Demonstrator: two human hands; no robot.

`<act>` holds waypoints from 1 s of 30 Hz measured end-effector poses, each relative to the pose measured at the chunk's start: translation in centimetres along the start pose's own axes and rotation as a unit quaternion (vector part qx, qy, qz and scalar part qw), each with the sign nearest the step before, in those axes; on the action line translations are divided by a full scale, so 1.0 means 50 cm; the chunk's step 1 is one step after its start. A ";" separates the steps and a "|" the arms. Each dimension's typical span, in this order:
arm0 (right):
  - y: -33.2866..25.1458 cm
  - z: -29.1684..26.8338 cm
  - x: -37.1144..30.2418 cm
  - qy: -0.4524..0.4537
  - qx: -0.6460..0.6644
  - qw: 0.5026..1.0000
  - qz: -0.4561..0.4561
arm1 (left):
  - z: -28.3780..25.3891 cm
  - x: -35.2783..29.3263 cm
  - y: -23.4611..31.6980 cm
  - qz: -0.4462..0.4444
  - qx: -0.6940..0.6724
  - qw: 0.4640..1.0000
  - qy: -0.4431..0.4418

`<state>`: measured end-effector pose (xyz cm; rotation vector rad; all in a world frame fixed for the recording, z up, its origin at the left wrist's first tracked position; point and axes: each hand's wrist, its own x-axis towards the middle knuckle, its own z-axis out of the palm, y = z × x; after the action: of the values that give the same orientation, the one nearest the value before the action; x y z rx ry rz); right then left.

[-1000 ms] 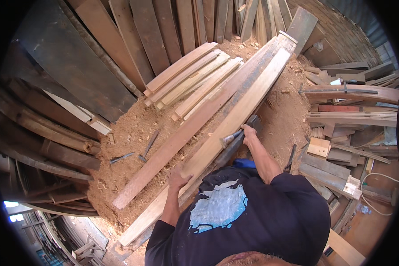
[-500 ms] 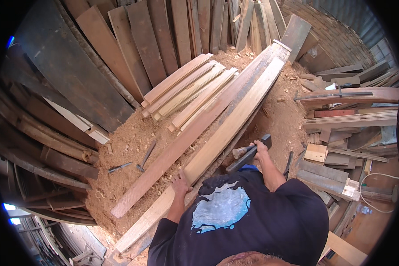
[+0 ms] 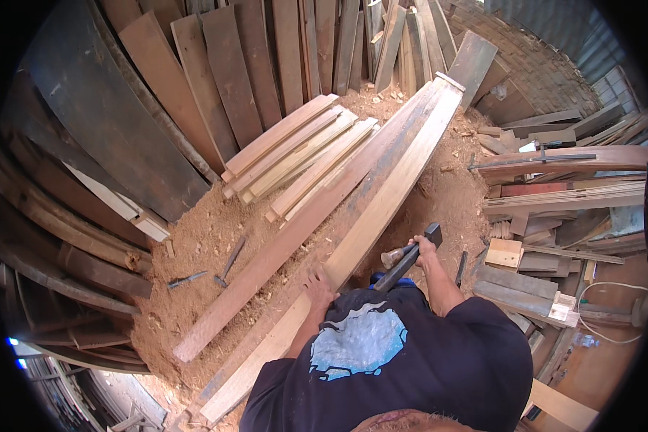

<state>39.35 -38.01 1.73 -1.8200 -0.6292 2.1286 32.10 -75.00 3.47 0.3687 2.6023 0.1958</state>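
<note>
My left hand (image 3: pixel 319 288) lies on a long pale plank (image 3: pixel 366 232), its fingers spread near the far edge. My right hand (image 3: pixel 425 250) grips a long dark bar-shaped tool (image 3: pixel 397 269) on the near side of that plank. A block-like end of the tool rises beyond my fist, and a pale wooden knob (image 3: pixel 392 258) shows at its left side. The tool's lower end is partly hidden by my shirt. Beyond the pale plank, a reddish plank (image 3: pixel 266 272) runs roughly alongside it, with a darker strip of wood (image 3: pixel 371 180) between them.
Short boards (image 3: pixel 295 155) lie stacked beyond the reddish plank. A hammer (image 3: pixel 230 261) and a slim bluish tool (image 3: pixel 187 279) rest on the shavings at left. Tall boards (image 3: pixel 230 75) lean along the back; timber offcuts (image 3: pixel 518 284) and a pale cable (image 3: pixel 612 284) are at right.
The near part of the pale plank has shifted toward my body, and my left hand has moved right with it. The dark tool is tilted slightly more steeply. The view has shifted slightly.
</note>
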 end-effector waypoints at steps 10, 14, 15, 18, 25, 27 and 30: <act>-0.006 -0.030 0.022 0.010 0.038 0.999 0.022 | -0.019 -0.050 -0.123 -0.044 0.026 0.997 -0.062; -0.007 -0.086 0.033 0.075 0.042 0.996 0.036 | 0.031 -0.109 -0.227 -0.046 0.086 0.995 -0.006; -0.008 -0.094 0.025 0.082 0.029 0.995 0.043 | 0.029 -0.105 -0.235 -0.043 0.069 0.996 -0.026; -0.012 -0.106 -0.009 0.103 -0.002 0.993 0.058 | 0.048 -0.113 -0.260 -0.033 0.033 0.998 -0.045; -0.007 -0.208 0.083 0.080 0.102 0.989 0.067 | -0.046 -0.015 -0.272 0.005 0.002 0.976 -0.217; -0.024 -0.204 0.098 0.081 0.106 0.988 0.075 | -0.080 0.038 -0.274 0.008 -0.054 0.982 -0.178; -0.052 -0.171 0.068 0.119 0.099 0.985 0.069 | -0.143 0.129 -0.190 0.023 -0.068 0.992 -0.101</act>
<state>46.96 -32.89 -0.94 -2.0108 -0.2319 1.9312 21.01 -82.64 4.71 0.3789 2.3679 0.3315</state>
